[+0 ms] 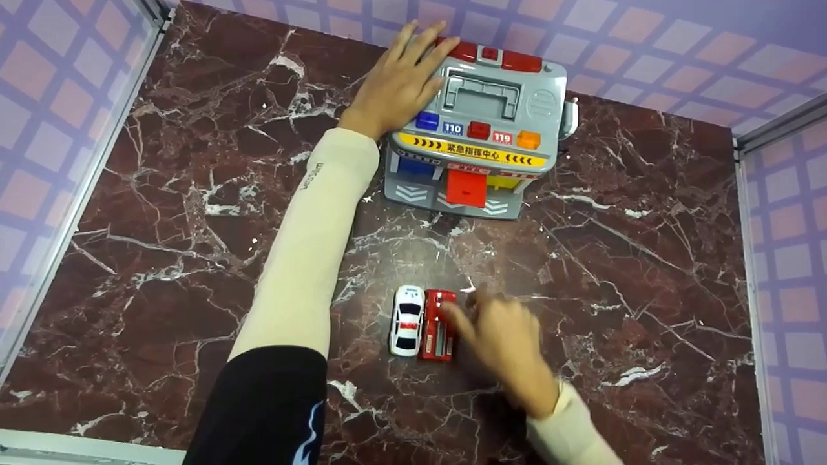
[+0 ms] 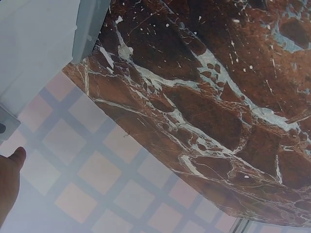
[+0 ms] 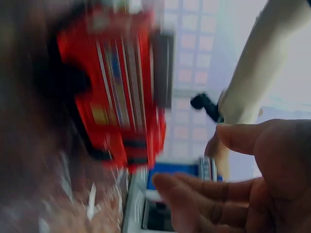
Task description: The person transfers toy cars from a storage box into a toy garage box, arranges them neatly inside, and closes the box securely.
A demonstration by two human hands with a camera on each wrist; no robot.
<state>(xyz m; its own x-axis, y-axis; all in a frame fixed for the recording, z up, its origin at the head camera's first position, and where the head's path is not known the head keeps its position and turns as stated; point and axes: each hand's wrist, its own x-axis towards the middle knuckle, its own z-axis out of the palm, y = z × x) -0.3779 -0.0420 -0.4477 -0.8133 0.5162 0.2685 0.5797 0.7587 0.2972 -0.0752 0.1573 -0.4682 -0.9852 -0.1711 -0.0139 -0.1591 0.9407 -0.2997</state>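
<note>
Two toy cars (image 1: 423, 323) beside right hand (image 1: 501, 349), outside garage (image 1: 481, 123).

Left hand (image 1: 397, 81) lies flat, fingers straight, on the left top of the toy station (image 1: 481, 129); station stands at the far middle of the marble table (image 1: 194, 226); its red door (image 1: 466, 187) faces the person. Right hand (image 1: 507, 345) is blurred, fingers loosely extended, fingertips at the right side of the red truck (image 1: 438, 325); contact cannot be confirmed. White car (image 1: 407, 320) sits just beside the truck on its left, parallel; both well apart from the station.
</note>
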